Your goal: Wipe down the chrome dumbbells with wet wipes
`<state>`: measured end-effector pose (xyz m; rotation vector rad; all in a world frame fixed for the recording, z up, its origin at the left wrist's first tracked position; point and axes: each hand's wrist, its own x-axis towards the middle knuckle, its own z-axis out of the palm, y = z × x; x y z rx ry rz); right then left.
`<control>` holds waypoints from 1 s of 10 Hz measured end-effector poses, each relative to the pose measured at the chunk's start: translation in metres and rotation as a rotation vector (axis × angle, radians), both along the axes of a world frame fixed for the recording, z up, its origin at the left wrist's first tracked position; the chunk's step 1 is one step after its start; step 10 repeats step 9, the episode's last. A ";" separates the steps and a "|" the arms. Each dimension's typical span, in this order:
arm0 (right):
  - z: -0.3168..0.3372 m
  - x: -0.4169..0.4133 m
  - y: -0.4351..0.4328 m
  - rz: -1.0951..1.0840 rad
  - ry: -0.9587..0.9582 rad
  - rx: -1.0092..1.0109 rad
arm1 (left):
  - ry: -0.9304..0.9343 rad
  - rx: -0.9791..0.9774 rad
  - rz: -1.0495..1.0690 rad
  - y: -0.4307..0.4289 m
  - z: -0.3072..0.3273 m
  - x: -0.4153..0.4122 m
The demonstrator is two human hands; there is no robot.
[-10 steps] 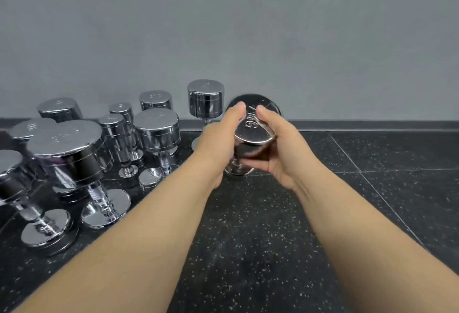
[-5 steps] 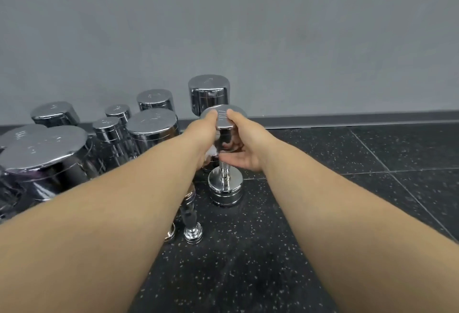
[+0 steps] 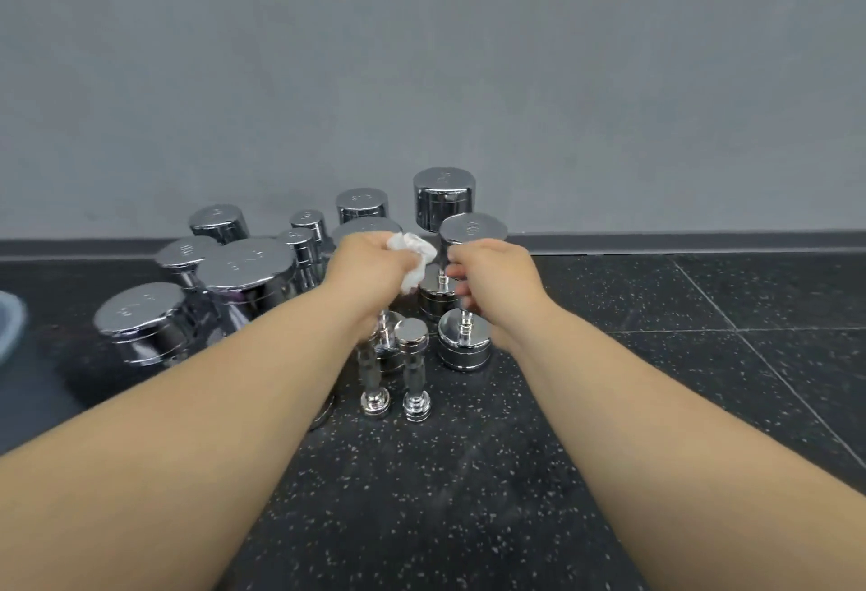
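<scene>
Since 0.5 s ago: the left hand (image 3: 370, 271) has come off the head of the dumbbell (image 3: 472, 232). I now see the white wet wipe (image 3: 412, 260) bunched in its clenched fingers, just left of that head. The right hand (image 3: 492, 281) has dropped below the head, its fingers curled round the handle. The dumbbell stands upright on the black speckled floor (image 3: 468, 496), at the right edge of the other chrome dumbbells (image 3: 243, 271). A grey wall (image 3: 421, 75) is behind.
</scene>
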<state>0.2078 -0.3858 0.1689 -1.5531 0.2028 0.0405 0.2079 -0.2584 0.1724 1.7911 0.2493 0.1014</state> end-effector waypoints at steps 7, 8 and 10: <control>0.036 -0.102 0.330 0.525 0.086 0.078 | -0.056 0.279 0.480 0.322 0.044 -0.163; 0.023 -0.107 0.364 0.617 0.069 0.059 | -0.002 0.311 0.565 0.353 0.034 -0.173; 0.012 -0.108 0.385 0.645 0.082 0.010 | 0.076 0.335 0.648 0.372 0.025 -0.179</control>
